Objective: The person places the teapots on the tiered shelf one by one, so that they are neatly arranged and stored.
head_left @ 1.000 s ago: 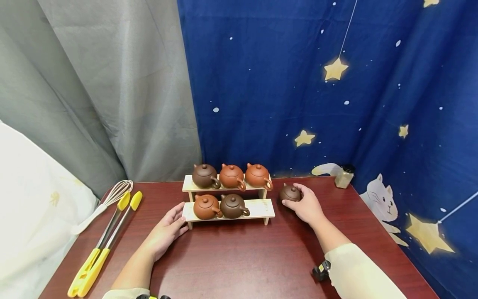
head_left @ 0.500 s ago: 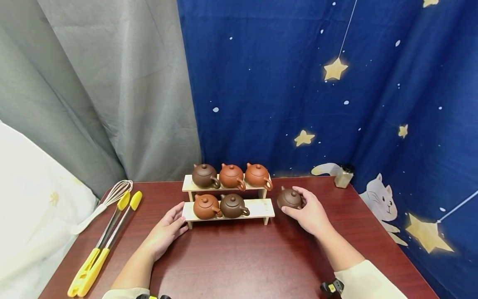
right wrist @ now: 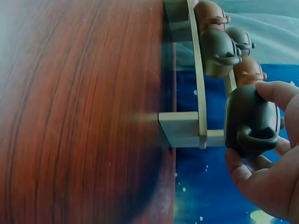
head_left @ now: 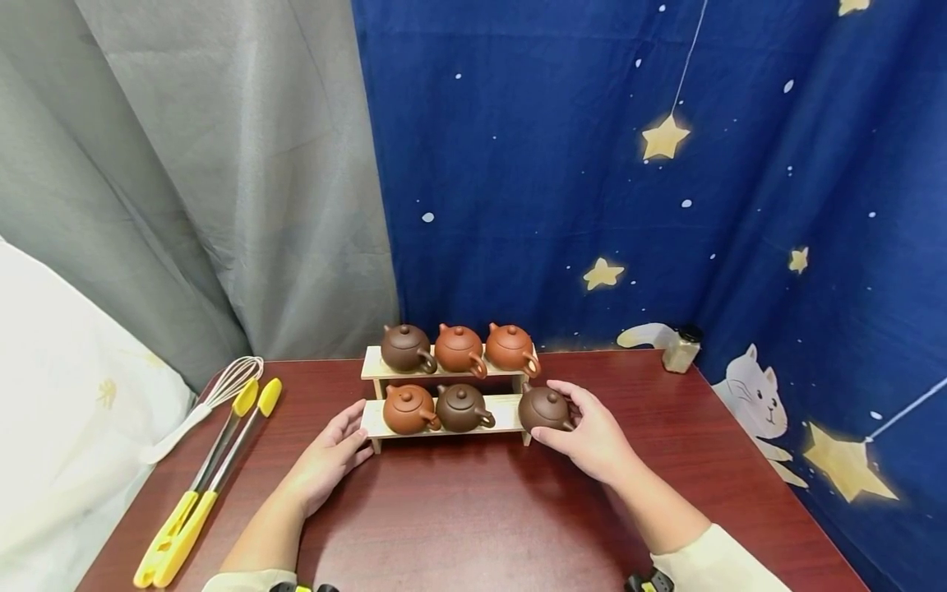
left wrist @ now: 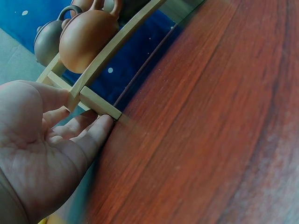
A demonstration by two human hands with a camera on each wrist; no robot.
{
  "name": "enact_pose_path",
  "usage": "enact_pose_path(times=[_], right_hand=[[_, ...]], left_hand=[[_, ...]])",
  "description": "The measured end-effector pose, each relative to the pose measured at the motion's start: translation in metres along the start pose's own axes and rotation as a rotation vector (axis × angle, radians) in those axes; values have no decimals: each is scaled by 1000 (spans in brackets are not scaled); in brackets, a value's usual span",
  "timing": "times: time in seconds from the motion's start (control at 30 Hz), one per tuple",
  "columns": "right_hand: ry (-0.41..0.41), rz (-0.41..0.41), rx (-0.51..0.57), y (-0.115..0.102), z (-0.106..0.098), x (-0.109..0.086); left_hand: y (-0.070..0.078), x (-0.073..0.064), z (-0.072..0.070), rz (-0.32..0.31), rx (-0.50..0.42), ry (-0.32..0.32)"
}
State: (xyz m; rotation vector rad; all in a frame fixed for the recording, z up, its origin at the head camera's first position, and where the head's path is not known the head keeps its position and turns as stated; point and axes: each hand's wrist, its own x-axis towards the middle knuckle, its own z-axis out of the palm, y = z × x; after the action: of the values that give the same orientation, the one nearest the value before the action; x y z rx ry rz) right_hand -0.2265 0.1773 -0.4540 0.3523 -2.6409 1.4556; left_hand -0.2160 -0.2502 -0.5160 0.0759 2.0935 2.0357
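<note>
My right hand (head_left: 592,436) holds a dark brown teapot (head_left: 544,409) between thumb and fingers over the right end of the lower tier of a two-tier wooden display stand (head_left: 505,404). In the right wrist view, that teapot (right wrist: 252,116) hangs a little above the board, its handle toward the camera. At the stand's left end, my left hand (head_left: 333,457) grips the lower tier, thumb at the board and fingers by the leg (left wrist: 100,103). An orange-brown teapot (head_left: 408,409) and a dark one (head_left: 460,409) sit on this tier.
On the upper tier stand a dark teapot (head_left: 404,349) and two reddish ones, one (head_left: 459,350) beside the other (head_left: 509,348). A whisk (head_left: 222,390) and yellow-tipped tongs (head_left: 207,485) lie at the left. A lidded jar (head_left: 681,351) stands at the back right corner.
My right hand has brought the dark teapot leftward, from beside the stand to over the lower tier's right end. My left hand and the stand have stayed put.
</note>
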Motion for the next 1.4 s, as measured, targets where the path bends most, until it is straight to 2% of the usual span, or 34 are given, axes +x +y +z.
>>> enact_pose_path(times=[0.3, 0.67, 1.1, 1.4], right_hand=[[-48, -21, 67, 0, 23, 12], [-60, -9, 53, -3, 36, 21], [-37, -34, 2, -2, 40, 24], [-2, -77, 7, 2, 25, 17]], left_hand=[[0, -1, 1, 2, -5, -2], [-1, -1, 1, 3, -11, -14], [-1, -1, -1, -1, -11, -12], [1, -1, 1, -7, 16, 26]])
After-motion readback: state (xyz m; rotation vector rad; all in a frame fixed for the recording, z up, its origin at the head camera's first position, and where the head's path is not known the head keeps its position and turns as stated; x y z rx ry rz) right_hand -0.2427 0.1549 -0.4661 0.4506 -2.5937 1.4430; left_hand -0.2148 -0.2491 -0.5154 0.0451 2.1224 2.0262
